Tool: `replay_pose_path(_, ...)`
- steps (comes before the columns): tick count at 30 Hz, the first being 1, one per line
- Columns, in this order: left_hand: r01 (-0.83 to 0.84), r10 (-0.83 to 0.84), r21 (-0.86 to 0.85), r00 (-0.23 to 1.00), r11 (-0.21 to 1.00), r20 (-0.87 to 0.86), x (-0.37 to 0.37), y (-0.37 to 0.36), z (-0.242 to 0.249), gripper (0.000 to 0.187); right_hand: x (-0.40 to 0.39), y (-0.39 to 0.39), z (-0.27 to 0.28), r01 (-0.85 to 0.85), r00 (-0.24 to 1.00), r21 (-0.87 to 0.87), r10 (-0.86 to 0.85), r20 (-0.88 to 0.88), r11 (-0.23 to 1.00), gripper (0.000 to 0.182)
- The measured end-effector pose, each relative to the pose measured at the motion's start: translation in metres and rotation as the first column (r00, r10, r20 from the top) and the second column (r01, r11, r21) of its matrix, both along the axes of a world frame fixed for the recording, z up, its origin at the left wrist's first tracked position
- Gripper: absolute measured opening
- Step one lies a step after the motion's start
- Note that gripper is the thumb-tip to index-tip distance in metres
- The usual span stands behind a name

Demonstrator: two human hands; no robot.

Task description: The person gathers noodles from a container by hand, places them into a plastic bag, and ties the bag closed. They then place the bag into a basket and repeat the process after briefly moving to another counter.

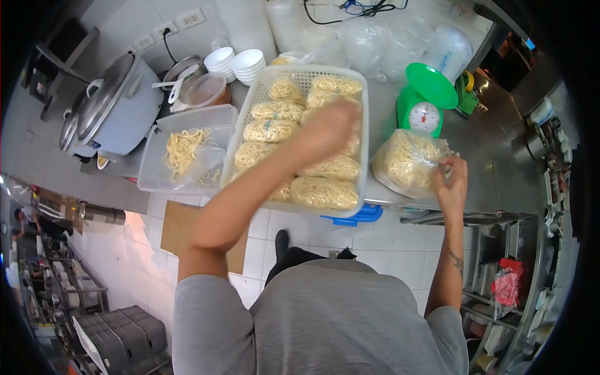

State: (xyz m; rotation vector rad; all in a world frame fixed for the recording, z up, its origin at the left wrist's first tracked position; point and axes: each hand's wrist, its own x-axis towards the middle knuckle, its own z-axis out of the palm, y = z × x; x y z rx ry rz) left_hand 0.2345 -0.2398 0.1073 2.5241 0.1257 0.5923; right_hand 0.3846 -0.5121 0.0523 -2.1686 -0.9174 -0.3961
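Note:
My left hand (335, 127) is over a white perforated basket (299, 74), its fingers blurred; whether it holds anything cannot be made out. Inside the basket lie several clear bags of yellow noodles (324, 192), in two rows. My right hand (451, 182) pinches the right side of a large clear plastic bag of noodles (407, 161) on the steel counter. That bag stands to the right of the basket, just in front of a green dial scale (424, 115).
Left of the basket, a clear plastic bin (150, 164) holds loose noodles. Stacked white bowls (248, 61), a tub with brownish contents (208, 90) and a large lidded pot (115, 103) stand behind. Plastic bags (387, 44) lie along the wall. A blue lid (355, 215) shows under the counter's edge.

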Motion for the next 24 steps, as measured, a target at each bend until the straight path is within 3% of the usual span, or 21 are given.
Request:
replay_pose_path(2, -0.15, 0.156, 0.139, 0.987, 0.979, -0.031, -0.058, 0.076, 0.006, 0.012, -0.019, 0.01, 0.012, 0.071, 0.996, 0.085, -0.075, 0.043, 0.994, 0.025)
replay_pose_path(3, -0.234, 0.257, 0.176, 0.959, 0.956, -0.122, -0.09, 0.113, 0.007, 0.013, -0.024, 0.014, 0.014, 0.086, 0.991, 0.065, -0.092, 0.097, 0.994, 0.03)
replay_pose_path(4, -0.302, 0.373, 0.242, 0.858, 0.922, -0.353, -0.127, 0.13, 0.021, 0.019, -0.033, 0.025, 0.02, 0.093, 0.991, 0.1, -0.102, 0.091, 0.991, 0.029)
replay_pose_path(6, -0.301, 0.4, 0.29, 0.828, 0.908, -0.393, -0.201, 0.193, -0.033, 0.027, -0.058, 0.059, 0.037, 0.11, 0.99, 0.173, -0.123, 0.07, 0.979, 0.026)
replay_pose_path(7, -0.303, 0.41, 0.289, 0.782, 0.908, -0.469, -0.227, 0.191, -0.045, 0.031, -0.072, 0.082, 0.045, 0.079, 0.99, 0.206, -0.102, 0.102, 0.975, 0.021)
replay_pose_path(8, -0.307, 0.417, 0.286, 0.731, 0.908, -0.54, -0.245, 0.194, -0.054, 0.036, -0.082, 0.107, 0.047, -0.016, 0.997, 0.208, 0.0, 0.076, 0.978, 0.019)
replay_pose_path(11, -0.356, 0.277, 0.002, 0.724, 0.935, -0.631, -0.269, 0.229, -0.068, 0.031, -0.115, 0.187, 0.054, -0.321, 0.942, 0.193, 0.333, -0.035, 0.927, 0.014)
replay_pose_path(15, -0.202, 0.039, -0.542, 0.954, 0.815, -0.296, -0.27, 0.275, -0.022, 0.03, -0.148, 0.296, 0.054, -0.646, 0.703, 0.123, 0.65, -0.287, 0.753, 0.031)
replay_pose_path(19, 0.062, -0.194, -0.633, 0.971, 0.771, -0.141, -0.263, 0.306, -0.006, 0.027, -0.18, 0.368, 0.053, -0.721, 0.517, 0.132, 0.654, -0.551, 0.681, 0.054)
replay_pose_path(22, 0.122, -0.211, -0.64, 0.975, 0.759, -0.064, -0.252, 0.312, -0.016, 0.027, -0.19, 0.395, 0.04, -0.762, 0.082, 0.335, 0.595, -0.799, 0.554, 0.063)
replay_pose_path(24, 0.172, -0.198, -0.639, 0.98, 0.749, 0.031, -0.245, 0.316, -0.035, 0.027, -0.197, 0.399, 0.05, -0.631, -0.124, 0.432, 0.465, -0.876, 0.645, 0.061)
